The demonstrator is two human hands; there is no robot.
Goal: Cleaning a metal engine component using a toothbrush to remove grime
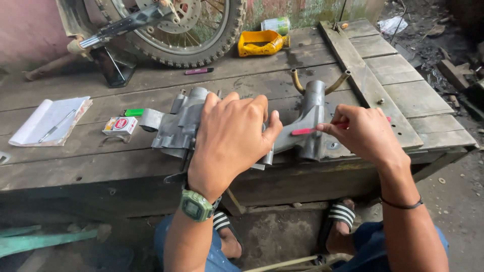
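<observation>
**Both hands on grey metal casting at bench edge**

Left hand (229,133) clamped over the grey cast-metal engine part (186,126), lying near the front edge of the weathered wooden plank bench (403,95). Right hand (365,133) pinches a thin red-handled tool (315,129), tip on the part's upright tube. Yellow plastic container (261,43) on its side at the back, contents can't tell. Bare planks to the right; knobby motorcycle wheel (176,30) crowds the back-left. Small white box (119,125) & notepad (50,121) lie left.
</observation>
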